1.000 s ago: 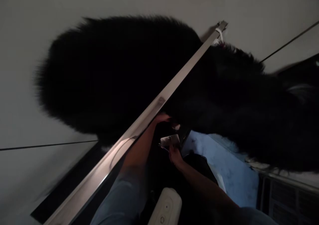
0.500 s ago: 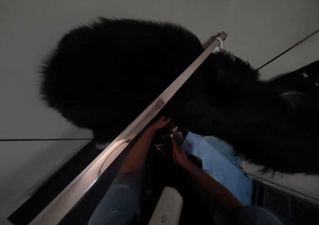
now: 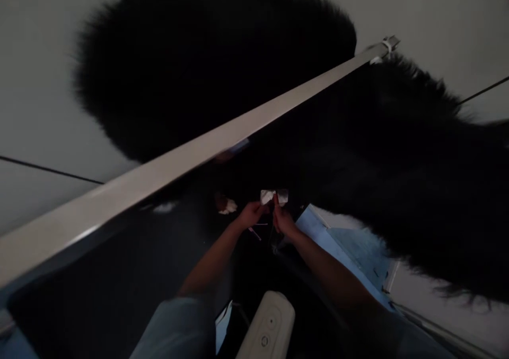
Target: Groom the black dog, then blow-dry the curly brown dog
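Note:
My right hand (image 3: pixel 283 220) is closed around the handle of what looks like a slicker brush (image 3: pixel 282 196), with a wide, flat, shiny rectangular head. My left hand (image 3: pixel 253 214) is beside the left end of that head, fingers drawn together; dimness hides whether they hold anything. Just beyond both hands rises the body of a large animal with long black fur (image 3: pixel 222 67). A small pale tuft or paw-like shape (image 3: pixel 227 206) shows left of my left hand. Below the hands lies a thin pink-and-white item (image 3: pixel 256 233), too dark to name.
A long metal bar (image 3: pixel 254 123) crosses diagonally in front of the fur, with a white tie (image 3: pixel 386 47) near its far end. A white rounded device (image 3: pixel 266 324) is close below me. Light blue surface (image 3: pixel 338 253) shows at right; a dark flat surface (image 3: pixel 99 285) spreads at left.
My left hand has come away from the fur and down to the brush head. The brush has turned more level and moved slightly up. The view has shifted, tilting the bar flatter.

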A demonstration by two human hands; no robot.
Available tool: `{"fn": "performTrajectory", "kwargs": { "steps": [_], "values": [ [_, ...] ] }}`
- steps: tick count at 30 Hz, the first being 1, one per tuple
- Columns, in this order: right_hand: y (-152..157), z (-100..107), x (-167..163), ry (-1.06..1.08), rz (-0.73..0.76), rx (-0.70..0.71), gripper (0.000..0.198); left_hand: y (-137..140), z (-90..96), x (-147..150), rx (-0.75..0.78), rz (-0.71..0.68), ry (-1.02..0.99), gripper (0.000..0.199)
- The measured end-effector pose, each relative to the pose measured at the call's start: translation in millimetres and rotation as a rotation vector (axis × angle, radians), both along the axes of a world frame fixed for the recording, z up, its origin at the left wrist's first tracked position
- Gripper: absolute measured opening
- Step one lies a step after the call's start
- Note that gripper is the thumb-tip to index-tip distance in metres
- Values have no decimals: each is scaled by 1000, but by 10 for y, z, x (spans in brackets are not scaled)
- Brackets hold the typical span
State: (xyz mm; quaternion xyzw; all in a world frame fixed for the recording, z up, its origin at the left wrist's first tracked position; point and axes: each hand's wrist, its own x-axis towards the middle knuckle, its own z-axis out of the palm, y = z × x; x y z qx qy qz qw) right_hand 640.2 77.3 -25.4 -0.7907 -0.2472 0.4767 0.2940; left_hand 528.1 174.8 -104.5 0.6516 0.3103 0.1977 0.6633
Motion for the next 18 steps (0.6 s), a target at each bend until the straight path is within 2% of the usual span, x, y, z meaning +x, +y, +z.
{"fn": "performTrajectory", "kwargs": {
  "steps": [5, 7, 9, 11, 12, 13, 14, 16, 18],
  "values": [
    [-263, -41, 141, 185, 131, -87, 55, -140, -117, 78, 121, 87, -8, 13],
    [-228, -4, 268, 212, 196, -47, 56, -230, -199, 89, 191, 111, 30, 14],
    [25, 96, 405, 140, 248, 166, 55, -324, -295, 96, 283, 139, 75, 21],
    [416, 198, 496, 36, 215, 420, 51, -393, -402, 93, 379, 152, 112, 29],
    [596, 213, 510, -11, 149, 449, 48, -406, -456, 81, 413, 153, 146, 30],
    [724, 186, 503, -41, 99, 404, 49, -399, -508, 58, 434, 149, 191, 30],
    [775, 110, 476, -38, 90, 371, 51, -365, -551, 26, 451, 153, 244, 26],
    [626, -189, 385, -4, 89, 269, 57, -201, -582, -53, 486, 229, 327, 17],
    [249, -602, 290, 42, 90, 227, 59, 95, -482, -93, 542, 385, 288, 32]
  ]
}}
